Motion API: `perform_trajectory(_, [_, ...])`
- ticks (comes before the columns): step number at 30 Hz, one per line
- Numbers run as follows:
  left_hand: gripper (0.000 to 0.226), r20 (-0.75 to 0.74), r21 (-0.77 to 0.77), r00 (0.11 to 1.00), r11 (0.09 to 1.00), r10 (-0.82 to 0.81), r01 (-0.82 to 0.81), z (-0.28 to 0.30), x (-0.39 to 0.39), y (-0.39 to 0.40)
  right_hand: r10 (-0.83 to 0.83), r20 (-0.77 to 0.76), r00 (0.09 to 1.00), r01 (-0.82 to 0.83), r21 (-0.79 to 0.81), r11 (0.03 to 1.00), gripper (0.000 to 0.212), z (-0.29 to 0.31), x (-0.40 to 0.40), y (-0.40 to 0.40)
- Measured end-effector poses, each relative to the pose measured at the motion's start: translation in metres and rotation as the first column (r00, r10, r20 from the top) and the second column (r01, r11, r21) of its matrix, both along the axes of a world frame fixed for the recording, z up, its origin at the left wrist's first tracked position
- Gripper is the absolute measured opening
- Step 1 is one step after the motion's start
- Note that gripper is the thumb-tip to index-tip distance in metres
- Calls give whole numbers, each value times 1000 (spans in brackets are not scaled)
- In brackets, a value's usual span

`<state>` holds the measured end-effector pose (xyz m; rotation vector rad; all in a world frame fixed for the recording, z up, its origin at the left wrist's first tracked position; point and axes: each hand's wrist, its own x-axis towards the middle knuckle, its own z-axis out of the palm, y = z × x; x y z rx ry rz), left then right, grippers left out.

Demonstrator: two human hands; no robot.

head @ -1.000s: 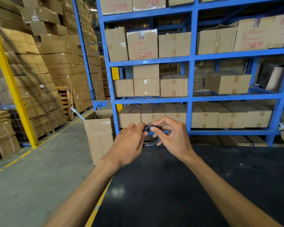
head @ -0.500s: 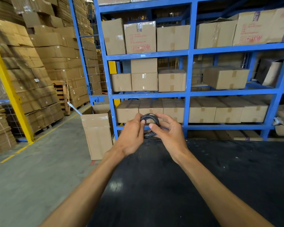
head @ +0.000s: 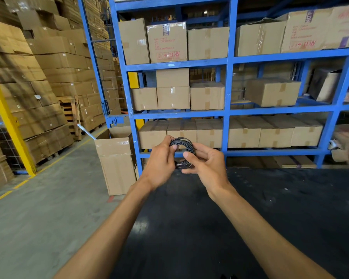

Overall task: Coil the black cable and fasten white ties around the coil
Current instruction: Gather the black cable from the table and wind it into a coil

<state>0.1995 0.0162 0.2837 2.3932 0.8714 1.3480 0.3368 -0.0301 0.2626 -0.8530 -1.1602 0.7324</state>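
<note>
The thin black cable wound into a small round coil sits upright between your two hands, held in the air over the front edge of the dark, matte black table top. Your left hand grips the coil's left side, fingers curled round the bundle with the thumb tip on the strands. Your right hand pinches the coil's lower right side between thumb and curled fingers. No white tie shows anywhere in view, so the fastening step looks not yet done.

Handling, judged: the coil looks light and springy, thin strands likely slick and keen to fan out or unwind if you loosen both grips at once. Hold across the whole bundle, not single loops, and keep one hand clamped while the other works. Best place for a tie is probably the exposed top arc.

Behind the table stands a blue metal shelving rack filled with brown cardboard boxes. An open tall cardboard carton stands on the grey concrete floor at left, beside a yellow steel post.
</note>
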Motion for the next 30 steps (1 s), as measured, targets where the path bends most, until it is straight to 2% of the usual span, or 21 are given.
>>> perform_trajectory(4, [13, 60, -133, 997, 990, -40, 48, -4, 5, 2, -149, 167, 975, 148, 18, 989, 33, -7, 3, 3])
perform_trajectory(8, [18, 126, -261, 988, 958, -91, 122, -7, 8, 3, -165, 276, 947, 178, -21, 984, 36, -8, 8, 8])
perform_trajectory(11, [18, 160, -350, 980, 921, -118, 168, -7, 11, 5, -165, 263, 951, 182, -41, 982, 35, -11, 12, 9])
perform_trajectory(15, [15, 103, -408, 987, 900, -124, 156, -14, 16, 7, -141, 174, 974, 157, -80, 984, 31, -23, 16, 9])
perform_trajectory(18, [19, 21, -407, 993, 906, -116, 114, -25, 20, 7, -112, 49, 993, 117, -128, 985, 29, -34, 19, 7])
perform_trajectory(22, [19, -85, -330, 992, 942, -91, 58, -40, 23, 9, -52, 21, 998, 55, -173, 983, 32, -49, 26, 2])
perform_trajectory(27, [18, -196, -232, 979, 973, -52, 5, -65, 25, 11, 71, 66, 995, -50, -277, 960, 30, -66, 41, -1])
perform_trajectory(30, [19, -248, -244, 967, 970, -50, -12, -86, 29, 12, 77, 100, 992, -40, -327, 944, 30, -83, 49, -3])
